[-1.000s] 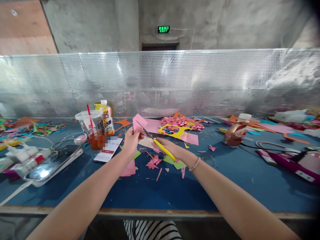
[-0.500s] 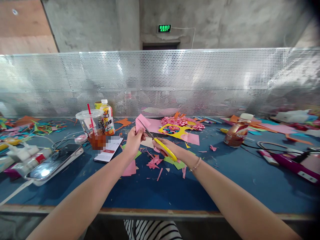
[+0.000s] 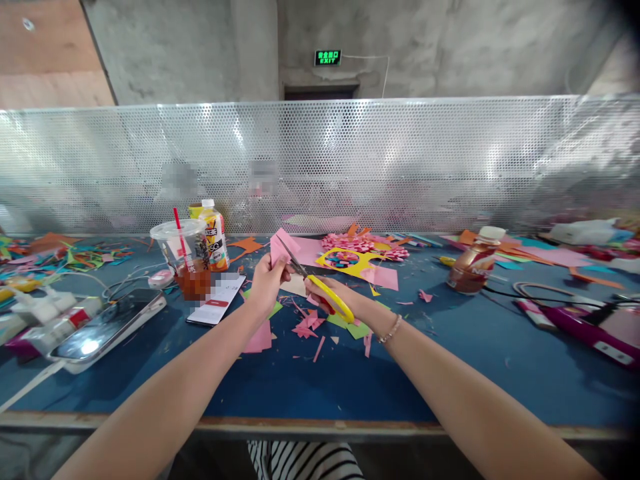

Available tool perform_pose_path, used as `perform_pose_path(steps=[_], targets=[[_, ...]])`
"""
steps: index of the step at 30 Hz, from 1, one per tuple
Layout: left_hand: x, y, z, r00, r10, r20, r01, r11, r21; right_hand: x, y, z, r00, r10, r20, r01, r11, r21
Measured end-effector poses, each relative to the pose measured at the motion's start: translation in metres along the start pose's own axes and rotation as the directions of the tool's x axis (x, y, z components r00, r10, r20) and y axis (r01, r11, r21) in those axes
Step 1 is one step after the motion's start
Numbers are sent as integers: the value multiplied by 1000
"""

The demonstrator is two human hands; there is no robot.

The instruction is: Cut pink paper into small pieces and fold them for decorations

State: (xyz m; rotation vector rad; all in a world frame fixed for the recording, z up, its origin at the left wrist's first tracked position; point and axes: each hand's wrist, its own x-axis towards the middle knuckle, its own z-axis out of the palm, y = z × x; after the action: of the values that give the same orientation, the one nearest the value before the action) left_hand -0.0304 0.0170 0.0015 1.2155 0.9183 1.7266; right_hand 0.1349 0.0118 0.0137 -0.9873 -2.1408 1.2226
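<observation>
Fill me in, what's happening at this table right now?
The left hand pinches a piece of pink paper, while the right hand holds yellow-handled scissors with the blades up at that paper. Below them, pink scraps lie on the blue table. A yellow cut-out sheet lies beyond the hands. A cup with a red straw stands to the left, a brown bottle to the right.

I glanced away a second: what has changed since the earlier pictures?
The left hand and its pink paper shifted slightly rightward; the scissors turned, showing more of their yellow handle. Nothing was picked up or released. The cup and brown bottle stayed put.
</observation>
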Motion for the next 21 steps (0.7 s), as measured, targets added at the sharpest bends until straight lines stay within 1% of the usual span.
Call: perform_pose_path(steps=[3,7,9,11,12,13,14,15,16,17,19,21], targets=[[0,0,0,1000,3,-1,-3,1000,-1,-1,-2,0,1000,4,4,-4,1000,17],[0,-1,0,1000,10,-6,-10,1000,10,-2,-5,1,1000,15,4,-15,1000,-15],[2,-2,-2,998,32,-52,-31,999,25,1,-4,0,999,14,-31,-16,997,-70],[5,-2,-4,988,68,-142,-64,997,32,5,0,-3,988,-24,-154,-4,984,-179],[6,-2,-6,979,82,-185,-79,997,27,7,2,-5,970,-42,-241,-22,967,-255],[7,-1,-7,972,91,-216,-89,996,20,9,4,-8,943,-44,-330,-75,939,-337],[7,-1,-7,970,92,-226,-91,996,16,11,7,-11,912,-32,-408,-154,897,-414],[6,0,-7,974,87,-211,-85,996,18,12,10,-15,884,-15,-467,-240,843,-482],[5,1,-6,982,78,-174,-73,997,35,13,14,-20,866,-5,-501,-309,781,-543],[4,2,-5,991,68,-118,-60,996,67,13,18,-25,860,-10,-509,-345,723,-598],[-1,2,-1,999,25,28,-30,985,169,13,29,-35,883,-26,-469,-347,636,-690],[-7,2,3,986,-35,163,-15,957,290,13,40,-45,913,25,-408,-348,571,-744]])
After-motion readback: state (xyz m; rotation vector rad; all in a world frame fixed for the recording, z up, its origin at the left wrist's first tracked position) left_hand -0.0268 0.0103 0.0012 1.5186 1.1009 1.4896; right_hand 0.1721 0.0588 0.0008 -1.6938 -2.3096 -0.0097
